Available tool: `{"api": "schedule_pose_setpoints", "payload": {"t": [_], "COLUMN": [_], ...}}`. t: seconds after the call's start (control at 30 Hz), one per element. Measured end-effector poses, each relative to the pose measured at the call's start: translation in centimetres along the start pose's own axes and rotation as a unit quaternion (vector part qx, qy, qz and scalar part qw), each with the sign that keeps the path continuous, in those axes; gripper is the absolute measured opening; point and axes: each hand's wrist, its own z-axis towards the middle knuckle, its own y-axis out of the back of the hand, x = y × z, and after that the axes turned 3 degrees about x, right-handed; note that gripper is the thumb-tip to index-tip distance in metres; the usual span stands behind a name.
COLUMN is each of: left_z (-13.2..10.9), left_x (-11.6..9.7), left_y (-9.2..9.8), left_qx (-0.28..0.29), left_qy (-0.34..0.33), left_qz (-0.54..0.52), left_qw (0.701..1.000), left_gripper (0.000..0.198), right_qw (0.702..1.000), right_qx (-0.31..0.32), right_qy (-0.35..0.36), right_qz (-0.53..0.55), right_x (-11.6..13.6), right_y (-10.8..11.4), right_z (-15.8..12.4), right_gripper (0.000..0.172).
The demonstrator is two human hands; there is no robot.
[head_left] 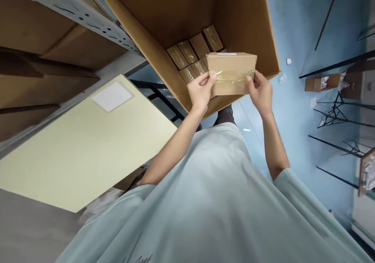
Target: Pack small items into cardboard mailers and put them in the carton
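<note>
Pinching a brown cardboard carton (231,85), my left hand (200,93) and right hand (263,97) flank its illegible white label (227,54). Below runs a deep brown box's (268,28) edge.

The held carton (231,64) partly hides the small boxes (187,51); the big box (246,28) is cropped above.

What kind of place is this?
Probably a packing or storage room: the left hand and right hand hold a small taped box over a big box with more small boxes inside, and other cartons sit by a metal rack.
</note>
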Motion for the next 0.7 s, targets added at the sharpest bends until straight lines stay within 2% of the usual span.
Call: {"api": "schedule_pose_setpoints", "payload": {"t": [0.07, 0.13, 0.2, 0.27, 0.33, 0.43, 0.53, 0.7], "left_z": [3.9, 7.1, 9.7, 11.9, 13.8, 16.2, 18.4, 21.3], "left_x": [3.4, 6.8, 10.0, 13.0, 15.8, 19.8, 23.7, 29.6], "left_y": [-4.1, -7.8, -10.6, -12.3, -13.0, -12.8, -12.2, -11.4], "left_qx": [-0.021, -0.055, -0.095, -0.13, -0.153, -0.161, -0.159, -0.171], "left_qy": [0.034, 0.069, 0.119, 0.175, 0.233, 0.302, 0.322, 0.338], "left_qz": [0.005, 0.024, 0.053, 0.09, 0.132, 0.182, 0.191, 0.202], "left_qw": [0.999, 0.996, 0.987, 0.972, 0.951, 0.922, 0.913, 0.903], "left_gripper": [0.028, 0.025, 0.025, 0.024, 0.022, 0.018, 0.02, 0.025], "right_qw": [0.999, 0.994, 0.986, 0.977, 0.968, 0.954, 0.941, 0.927], "right_qx": [0.013, 0.047, 0.1, 0.152, 0.199, 0.248, 0.265, 0.291], "right_qy": [-0.017, -0.05, -0.083, -0.106, -0.121, -0.14, -0.168, -0.178], "right_qz": [-0.049, -0.084, -0.101, -0.103, -0.098, -0.097, -0.128, -0.154], "right_x": [-3.8, -7.5, -10.7, -13.6, -15.9, -18.7, -20.9, -25.1], "right_y": [0.7, 0.2, -1.5, -4.0, -7.0, -11.4, -15.1, -21.2], "right_z": [7.2, 13.9, 19.5, 23.9, 27.0, 29.8, 31.7, 33.9], "right_gripper": [0.077, 0.075, 0.073, 0.075, 0.081, 0.081, 0.08, 0.091]}}
